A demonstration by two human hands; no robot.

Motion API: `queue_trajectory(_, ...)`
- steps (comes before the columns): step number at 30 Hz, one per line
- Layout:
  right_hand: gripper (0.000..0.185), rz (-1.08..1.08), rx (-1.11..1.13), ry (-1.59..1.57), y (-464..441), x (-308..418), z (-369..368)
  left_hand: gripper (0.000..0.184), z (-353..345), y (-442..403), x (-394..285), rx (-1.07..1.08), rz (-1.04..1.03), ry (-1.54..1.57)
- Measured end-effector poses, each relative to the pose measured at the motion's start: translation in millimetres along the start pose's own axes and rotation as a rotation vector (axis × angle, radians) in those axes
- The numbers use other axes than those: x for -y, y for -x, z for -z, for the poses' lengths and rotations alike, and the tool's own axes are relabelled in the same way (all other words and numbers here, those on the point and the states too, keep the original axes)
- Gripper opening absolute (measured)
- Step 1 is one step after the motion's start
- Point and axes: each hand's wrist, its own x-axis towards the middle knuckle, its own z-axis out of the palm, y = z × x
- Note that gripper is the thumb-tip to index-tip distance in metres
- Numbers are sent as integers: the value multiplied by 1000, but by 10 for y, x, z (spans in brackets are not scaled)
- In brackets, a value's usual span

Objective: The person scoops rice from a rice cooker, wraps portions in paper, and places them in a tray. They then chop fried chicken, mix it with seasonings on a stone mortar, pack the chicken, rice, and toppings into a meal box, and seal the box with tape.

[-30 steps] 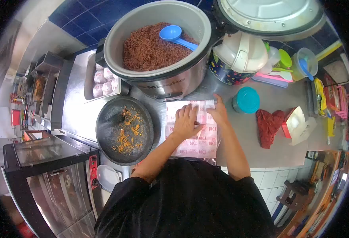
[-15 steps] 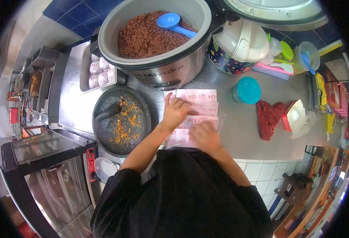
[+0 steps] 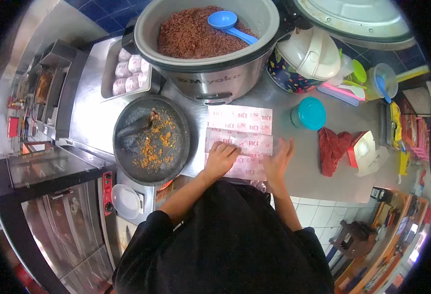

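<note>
Pink-and-white wrapping paper (image 3: 240,113) printed "RICE" lies in overlapping sheets on the steel counter in front of me. My left hand (image 3: 221,159) presses on the folded nearer sheet, its fingers curled together over the fold. At the right edge of that sheet is my right hand (image 3: 278,162), fingers raised and apart. No rice shows on the paper. Beyond it stands a large Miyako rice cooker (image 3: 215,84), open and filled with reddish-brown rice (image 3: 191,36). A blue scoop (image 3: 225,20) rests on the rice.
To the left sit a stone mortar (image 3: 127,164) with orange paste and a pestle (image 3: 134,127), and a tray (image 3: 149,83) of wrapped rice bundles. On the right are a teal-lidded tub (image 3: 308,112), a red cloth (image 3: 330,152), an opened box (image 3: 362,149) and a patterned container (image 3: 289,76).
The paper has been folded over, covering the rice that showed between the sheets. My left hand has moved nearer my body, and my right hand has shifted right with its fingers lifted.
</note>
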Motion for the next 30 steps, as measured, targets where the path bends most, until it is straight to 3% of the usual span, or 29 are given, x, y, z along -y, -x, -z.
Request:
queue_trajectory(2, 35, 208, -62, 311, -118, 313, 132, 28, -38, 24, 37, 9, -10, 1)
queue_trajectory(4, 21, 707, 156, 559, -202, 400, 173, 32, -32, 53, 45, 23, -42, 6)
queue_trajectory(5, 21, 703, 150, 566, -180, 306, 164, 34, -26, 51, 55, 12, -4, 30)
queue_trajectory(7, 17, 775, 361, 519, -183, 52, 102, 35, 7, 29, 113, -8, 34, 49)
queue_trajectory(8, 14, 817, 332, 494, -187, -27, 72, 35, 40, 42, 161, 2, 80, -2)
queue_trajectory(11, 18, 822, 430, 462, -186, -199, 57, 34, 50, 172, 323, 27, 138, -57)
queue_trajectory(17, 27, 745, 589, 352, -145, -450, -29, 29, -169, 435, 553, 86, 40, 54)
queue_trajectory(24, 33, 652, 759, 352, -250, -94, 165, 30, 154, 255, 468, 197, 3, 167)
queue_trajectory(30, 28, 798, 770, 423, -297, -355, 55, 25, -7, 231, 565, 269, -78, 62)
